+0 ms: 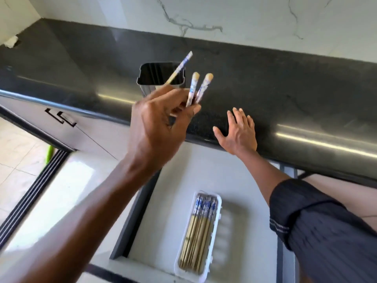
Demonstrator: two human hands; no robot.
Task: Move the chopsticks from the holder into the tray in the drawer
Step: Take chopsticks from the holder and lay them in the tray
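Observation:
My left hand [161, 117] is raised in front of the holder and grips three bamboo chopsticks [195, 90] with blue-and-white patterned ends, which stick up past my fingers. The dark square holder [149, 76] stands on the black countertop just behind that hand, and I see nothing inside it. My right hand [237, 132] rests flat on the countertop's front edge, fingers spread and holding nothing. Below, the drawer [234, 172] is open, and the white tray [216, 221] in it holds several chopsticks lying side by side.
The black countertop [285, 88] runs across the view below a white marble wall. To the left are white cabinet fronts with dark handles [61, 118] and a tiled floor. The drawer's grey side rails [134, 217] frame the tray.

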